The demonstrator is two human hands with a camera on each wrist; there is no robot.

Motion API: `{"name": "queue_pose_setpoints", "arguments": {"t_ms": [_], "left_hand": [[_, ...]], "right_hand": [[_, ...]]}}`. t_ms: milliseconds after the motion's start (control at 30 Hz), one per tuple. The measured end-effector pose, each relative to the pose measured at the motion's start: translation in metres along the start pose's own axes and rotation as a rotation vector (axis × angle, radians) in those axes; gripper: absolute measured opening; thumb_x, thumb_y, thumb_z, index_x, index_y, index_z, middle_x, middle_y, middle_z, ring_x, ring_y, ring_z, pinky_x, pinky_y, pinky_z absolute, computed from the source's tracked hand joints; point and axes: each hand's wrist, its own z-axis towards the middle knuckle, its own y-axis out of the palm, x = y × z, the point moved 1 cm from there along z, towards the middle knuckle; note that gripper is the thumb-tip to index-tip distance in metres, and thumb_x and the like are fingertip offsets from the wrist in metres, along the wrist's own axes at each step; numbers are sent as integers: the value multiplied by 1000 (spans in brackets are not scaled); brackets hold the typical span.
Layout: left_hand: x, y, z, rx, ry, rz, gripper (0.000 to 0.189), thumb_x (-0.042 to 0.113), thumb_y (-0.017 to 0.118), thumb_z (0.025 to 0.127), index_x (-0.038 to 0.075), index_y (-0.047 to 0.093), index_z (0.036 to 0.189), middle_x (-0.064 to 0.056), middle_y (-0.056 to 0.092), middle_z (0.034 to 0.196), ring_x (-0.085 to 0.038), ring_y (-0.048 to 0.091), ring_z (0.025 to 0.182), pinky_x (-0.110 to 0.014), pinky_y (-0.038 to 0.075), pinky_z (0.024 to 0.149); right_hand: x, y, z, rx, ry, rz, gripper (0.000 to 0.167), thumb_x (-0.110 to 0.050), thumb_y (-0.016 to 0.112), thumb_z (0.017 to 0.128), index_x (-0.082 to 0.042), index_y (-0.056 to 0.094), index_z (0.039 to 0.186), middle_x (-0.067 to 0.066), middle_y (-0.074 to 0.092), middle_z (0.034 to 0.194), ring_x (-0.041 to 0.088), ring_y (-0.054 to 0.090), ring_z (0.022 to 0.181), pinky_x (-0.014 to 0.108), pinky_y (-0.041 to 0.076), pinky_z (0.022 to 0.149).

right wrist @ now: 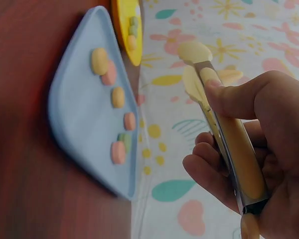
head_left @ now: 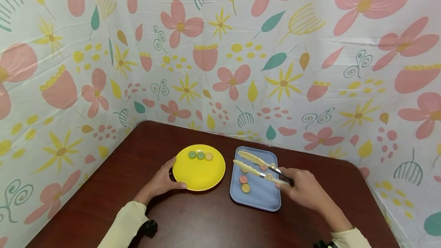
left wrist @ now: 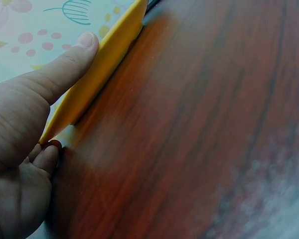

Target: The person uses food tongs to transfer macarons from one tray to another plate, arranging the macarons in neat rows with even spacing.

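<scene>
My left hand grips the rim of a round yellow plate, thumb on the edge and fingers reaching underneath. Near the plate's far side sit two green macarons and a pale orange one in a row. To the right, my right hand holds a pair of tongs above a blue rectangular tray. The tongs' cream tips are parted, with nothing between them. Several macarons lie on the tray, among them a pink one and a yellow one; the tongs partly cover others in the head view.
Plate and tray stand side by side on a dark brown wooden table, with a narrow gap between them. A flower-printed cloth hangs behind the table and along its left side.
</scene>
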Motion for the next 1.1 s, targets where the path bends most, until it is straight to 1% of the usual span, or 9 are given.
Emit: {"name": "queue_pose_setpoints", "arguments": {"t_ms": [100,267,300,333,400,467,633,867,1100], "left_hand": [[-1,0,0,-1,-1,4,125,48,91,74,5,15,164,-21,16,168,-45,17,153,-65,29,115],[-2,0,0,-5,-11,3,125,48,91,74,6,14,164,-20,15,169,-44,16,154,-65,28,115],[-2,0,0,-5,-11,4,125,48,90,74,6,14,165,-20,15,169,-44,16,154,-66,28,115],[-2,1,-1,-5,-10,4,125,48,90,74,7,14,165,-20,15,169,-44,16,154,-66,28,115],[-2,1,0,-5,-6,4,125,48,90,74,7,15,165,-19,15,169,-44,16,154,-66,29,115],[-2,0,0,-6,-2,0,124,48,90,75,8,15,165,-19,15,169,-44,16,154,-66,28,115],[-3,-1,1,-8,1,7,124,48,89,76,7,14,165,-19,15,169,-45,16,154,-66,27,115],[-4,0,1,-4,0,4,124,49,90,75,7,15,164,-19,16,169,-44,16,154,-66,26,116],[-3,0,1,-10,-10,8,125,50,90,75,7,14,165,-18,15,169,-44,15,154,-65,27,116]], "right_hand": [[6,1,-15,7,2,-10,51,-31,81,88,-2,70,129,-9,66,87,4,48,68,27,40,62],[13,7,-38,7,16,-2,47,-27,83,86,-4,72,125,-3,74,103,2,58,78,29,50,68],[13,9,-42,3,21,-1,46,-27,83,86,-6,73,125,-6,73,99,1,57,77,28,49,67],[14,10,-45,0,28,-4,46,-28,83,86,-5,73,125,-5,74,103,2,61,80,29,50,68],[15,14,-52,-17,46,0,46,-29,84,85,-7,73,125,-8,73,99,2,59,77,28,48,66],[17,17,-56,-32,60,-11,47,-30,84,84,-7,74,124,-7,74,102,4,62,80,30,49,68],[21,25,-63,-73,71,-12,49,-31,84,84,-4,74,123,3,75,113,14,70,92,35,54,72],[26,34,-65,-99,66,6,50,-34,83,85,-1,74,122,7,75,114,23,72,99,39,57,76],[24,37,-64,-107,65,8,47,-32,83,84,-3,75,121,5,75,114,18,72,94,34,56,73]]}}
